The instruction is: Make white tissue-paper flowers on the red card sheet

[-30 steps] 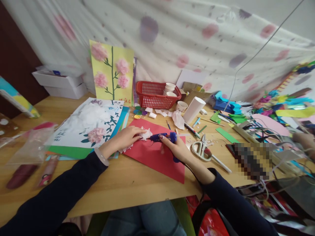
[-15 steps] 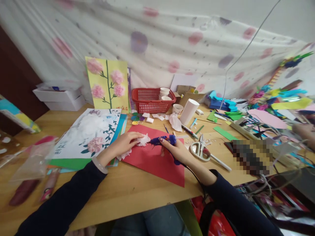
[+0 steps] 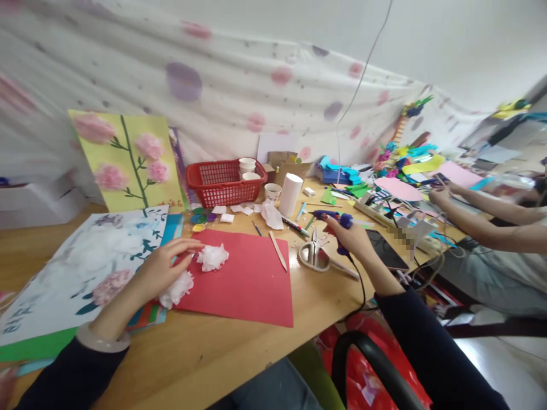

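A white paper flower (image 3: 212, 257) lies on the upper left part of the red paper (image 3: 252, 290). My left hand (image 3: 164, 265) is beside its left edge, fingers bent and thumb apart from them; whether a fingertip touches the flower is hard to tell. Below that hand, a second white flower (image 3: 177, 288) rests at the paper's left edge. My right hand (image 3: 345, 232) grips a blue glue gun (image 3: 337, 219) above the scissors (image 3: 314, 254), its nozzle pointing left. A wooden stick (image 3: 278, 251) lies on the red paper.
Behind stand a red basket (image 3: 226, 185) with paper cups, a white roll (image 3: 291, 195) and a yellow flower picture (image 3: 128, 165). A painted sheet (image 3: 81, 256) lies left. At right are a phone (image 3: 387, 249), a power strip (image 3: 393, 225) and another person's hands (image 3: 442, 191).
My right hand has carried the glue gun right, away from the flower and red paper. The wooden stick now shows fully. The view has turned right, bringing the other person's arms into sight.
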The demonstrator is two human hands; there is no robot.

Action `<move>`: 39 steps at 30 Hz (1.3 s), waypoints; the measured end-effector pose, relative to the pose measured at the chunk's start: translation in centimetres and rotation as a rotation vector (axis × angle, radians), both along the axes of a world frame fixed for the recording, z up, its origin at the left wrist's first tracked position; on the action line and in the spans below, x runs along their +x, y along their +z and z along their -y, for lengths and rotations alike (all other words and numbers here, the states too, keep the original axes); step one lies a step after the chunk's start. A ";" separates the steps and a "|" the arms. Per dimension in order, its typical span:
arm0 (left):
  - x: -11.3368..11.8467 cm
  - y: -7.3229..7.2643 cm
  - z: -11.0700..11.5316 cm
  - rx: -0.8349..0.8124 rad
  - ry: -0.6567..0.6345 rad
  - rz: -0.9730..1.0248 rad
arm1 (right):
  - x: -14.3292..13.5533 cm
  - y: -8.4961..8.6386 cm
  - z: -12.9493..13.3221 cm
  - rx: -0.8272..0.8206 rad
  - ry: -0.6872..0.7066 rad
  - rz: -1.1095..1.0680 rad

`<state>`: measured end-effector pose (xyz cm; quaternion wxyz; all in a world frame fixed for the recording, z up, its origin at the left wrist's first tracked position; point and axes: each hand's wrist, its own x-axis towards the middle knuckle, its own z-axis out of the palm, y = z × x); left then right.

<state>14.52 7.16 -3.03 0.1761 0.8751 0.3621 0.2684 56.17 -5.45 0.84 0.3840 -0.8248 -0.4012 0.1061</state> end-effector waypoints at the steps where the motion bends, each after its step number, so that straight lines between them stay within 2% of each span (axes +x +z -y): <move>1: 0.0 0.1 0.0 0.006 0.002 0.006 | 1.4 0.0 0.1 0.009 -0.023 0.063; 5: 0.0 0.1 0.1 0.017 0.013 0.017 | 4.7 -0.9 0.0 -0.129 -0.082 0.187; 9: -0.1 0.0 0.0 0.018 0.044 0.016 | 5.0 -2.0 0.6 -0.246 -0.091 0.237; 11: -0.3 0.0 0.0 0.017 0.057 0.021 | 4.3 -1.8 1.9 -0.326 -0.109 0.351; 14: -0.4 0.0 -0.2 0.021 0.071 0.045 | 2.0 -0.2 4.7 -0.471 -0.134 0.606; 17: -0.5 0.2 -0.3 0.016 0.092 0.069 | -1.8 1.8 5.9 -0.515 0.076 0.520; 20: -0.7 0.4 -0.2 0.014 0.122 0.080 | -6.3 2.7 3.6 -0.389 0.276 0.495; 22: -0.9 0.5 -0.2 0.024 0.133 0.083 | -8.8 2.4 0.7 -0.425 0.356 0.536; 24: -1.1 0.4 -0.3 0.038 0.140 0.095 | -10.5 1.6 -2.3 -0.497 0.528 0.617; 25: -1.2 0.3 -0.3 0.044 0.141 0.105 | -11.0 1.1 -3.6 -0.506 0.563 0.632; 30: -1.0 -0.3 -0.1 0.049 0.126 0.149 | -11.5 -1.3 -6.9 -0.550 0.625 0.678; 35: -0.2 -0.5 0.6 0.036 0.062 0.120 | -10.7 -3.1 -8.4 -0.599 0.633 0.723; 39: 0.1 -0.2 1.0 0.019 0.093 0.075 | -10.7 -3.8 -9.0 -0.604 0.678 0.766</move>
